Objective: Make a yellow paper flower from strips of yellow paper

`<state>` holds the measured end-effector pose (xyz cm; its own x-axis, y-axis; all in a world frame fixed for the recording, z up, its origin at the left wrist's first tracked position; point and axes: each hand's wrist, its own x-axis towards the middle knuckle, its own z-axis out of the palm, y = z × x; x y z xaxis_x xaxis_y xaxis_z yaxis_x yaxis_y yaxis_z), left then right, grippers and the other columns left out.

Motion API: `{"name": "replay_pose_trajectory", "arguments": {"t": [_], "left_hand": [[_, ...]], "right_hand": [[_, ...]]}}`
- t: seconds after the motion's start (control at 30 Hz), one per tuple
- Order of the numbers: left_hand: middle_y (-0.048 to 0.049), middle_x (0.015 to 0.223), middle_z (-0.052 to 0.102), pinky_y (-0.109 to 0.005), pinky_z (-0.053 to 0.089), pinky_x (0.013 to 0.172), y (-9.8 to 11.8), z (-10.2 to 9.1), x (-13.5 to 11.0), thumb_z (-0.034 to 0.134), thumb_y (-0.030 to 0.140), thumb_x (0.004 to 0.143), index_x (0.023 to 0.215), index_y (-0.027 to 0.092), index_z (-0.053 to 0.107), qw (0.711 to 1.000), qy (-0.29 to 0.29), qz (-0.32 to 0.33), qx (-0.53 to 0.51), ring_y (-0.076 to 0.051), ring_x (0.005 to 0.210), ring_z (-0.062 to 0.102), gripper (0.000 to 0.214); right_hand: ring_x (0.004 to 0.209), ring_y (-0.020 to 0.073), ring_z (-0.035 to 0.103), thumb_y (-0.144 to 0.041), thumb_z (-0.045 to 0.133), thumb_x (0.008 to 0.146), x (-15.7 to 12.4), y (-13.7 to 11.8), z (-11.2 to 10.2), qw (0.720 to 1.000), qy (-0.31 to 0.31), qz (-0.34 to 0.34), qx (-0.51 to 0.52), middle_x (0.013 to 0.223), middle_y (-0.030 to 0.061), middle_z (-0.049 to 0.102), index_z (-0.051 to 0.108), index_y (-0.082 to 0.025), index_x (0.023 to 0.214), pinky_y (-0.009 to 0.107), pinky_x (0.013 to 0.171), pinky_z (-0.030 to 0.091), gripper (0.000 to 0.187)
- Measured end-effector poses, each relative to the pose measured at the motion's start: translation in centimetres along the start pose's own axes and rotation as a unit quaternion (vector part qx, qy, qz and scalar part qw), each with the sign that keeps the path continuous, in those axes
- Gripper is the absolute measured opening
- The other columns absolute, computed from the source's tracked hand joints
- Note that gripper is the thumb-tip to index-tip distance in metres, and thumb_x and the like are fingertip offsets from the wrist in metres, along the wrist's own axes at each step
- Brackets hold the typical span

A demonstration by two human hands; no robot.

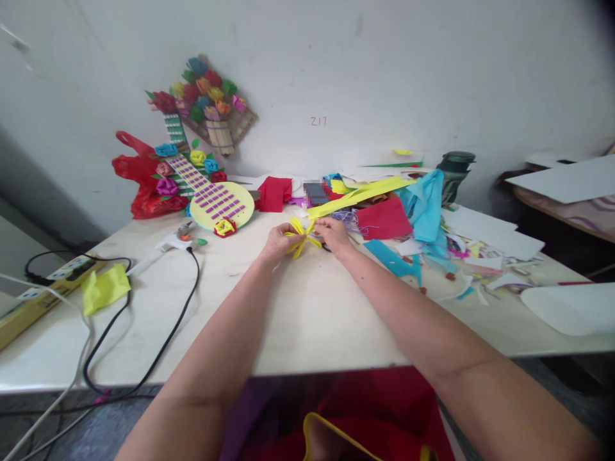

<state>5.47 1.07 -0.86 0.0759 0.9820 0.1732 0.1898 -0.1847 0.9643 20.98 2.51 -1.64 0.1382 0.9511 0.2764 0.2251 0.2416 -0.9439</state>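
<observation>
Both my hands meet at the middle of the white table. My left hand and my right hand pinch a small yellow paper craft made of looped strips, held just above the tabletop. The fingers of both hands are closed on it. A long yellow paper strip lies just behind my right hand, running up to the right over red paper.
A paper guitar with paper flowers and a flower basket lean on the wall at left. A glue gun with black cable, a power strip, yellow paper, and blue and mixed scraps lie around.
</observation>
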Motion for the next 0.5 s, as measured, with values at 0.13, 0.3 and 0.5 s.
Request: {"name": "replay_pose_trajectory", "arguments": {"t": [0.13,0.3,0.5], "left_hand": [[0.0029,0.054,0.054,-0.020,0.034,0.047,0.04,0.00,-0.01,0.069,0.034,0.052,0.067,0.014,0.056,1.000,0.001,0.002,0.012,-0.008,0.047,0.046,0.028],[0.0026,0.055,0.054,-0.020,0.035,0.047,0.01,-0.02,0.08,0.070,0.033,0.051,0.067,0.014,0.056,1.000,0.004,0.005,0.017,-0.009,0.049,0.047,0.029],[0.0026,0.054,0.052,-0.021,0.035,0.046,-0.13,-0.02,0.13,0.069,0.035,0.052,0.068,0.014,0.056,1.000,0.003,0.008,0.027,-0.009,0.048,0.047,0.029]], "right_hand": [[0.065,0.0156,0.055,-0.035,0.054,0.062,-0.16,-0.24,-0.12,1.000,-0.007,-0.001,0.003,0.061,-0.0007,0.058,0.060,-0.017,0.064,0.027,0.060,0.043,0.019],[0.061,0.0145,0.054,-0.035,0.054,0.061,-0.31,-0.48,-0.17,1.000,-0.013,0.006,0.009,0.059,-0.0011,0.056,0.059,-0.017,0.062,0.026,0.055,0.041,0.018],[0.063,0.0148,0.054,-0.034,0.054,0.061,-0.15,-0.26,-0.15,1.000,-0.009,-0.004,-0.004,0.058,-0.0014,0.056,0.058,-0.017,0.062,0.025,0.056,0.041,0.018]]}}
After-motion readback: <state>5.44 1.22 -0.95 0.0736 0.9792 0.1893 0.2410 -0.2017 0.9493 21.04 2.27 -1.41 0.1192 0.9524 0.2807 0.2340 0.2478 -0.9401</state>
